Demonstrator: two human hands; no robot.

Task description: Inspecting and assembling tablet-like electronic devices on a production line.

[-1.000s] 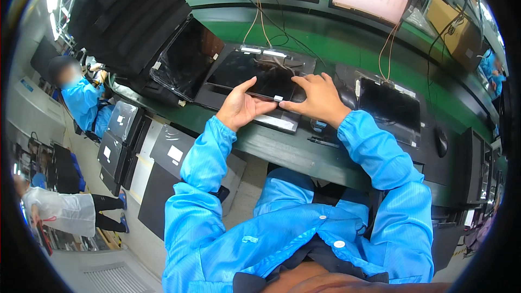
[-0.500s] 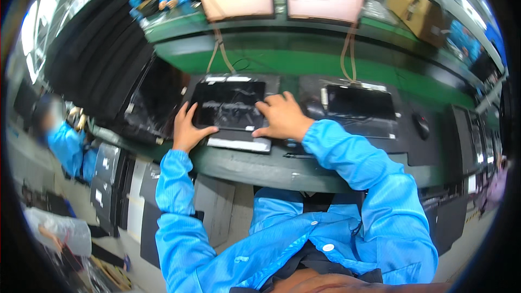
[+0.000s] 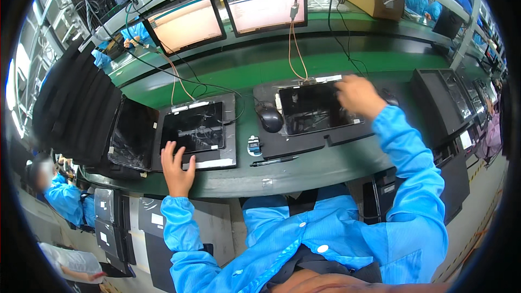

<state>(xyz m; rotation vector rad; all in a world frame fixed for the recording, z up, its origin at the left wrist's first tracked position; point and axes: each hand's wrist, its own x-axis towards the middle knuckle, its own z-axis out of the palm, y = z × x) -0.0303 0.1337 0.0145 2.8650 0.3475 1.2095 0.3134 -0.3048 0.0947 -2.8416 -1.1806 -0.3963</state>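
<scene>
Two dark tablet-like display panels lie on black mats on the green bench. My left hand [image 3: 178,170] is open, its fingers spread at the near left corner of the left panel [image 3: 193,127]. Over the upper right part of the right panel [image 3: 312,107] is my right hand [image 3: 359,96]. Its fingers point left and bend down toward the panel; blur hides whether they grip anything. White strips run along the top edges of both panels, with pale cables [image 3: 293,49] leading up from the right one. Another dark glossy panel [image 3: 133,134] lies left of my left hand.
A black mouse [image 3: 269,118] sits between the panels, with a small blue-and-white device [image 3: 254,146] and a pen [image 3: 274,161] nearer me. Two monitors stand behind. Black foam-like sheets [image 3: 76,106] rise at left; a black tray [image 3: 442,97] stands at right. A co-worker [image 3: 68,198] is far left.
My right hand has left the left panel's right side and moved right to the other panel. My left hand stays near the left panel, slightly lower. The view has shifted to the right.
</scene>
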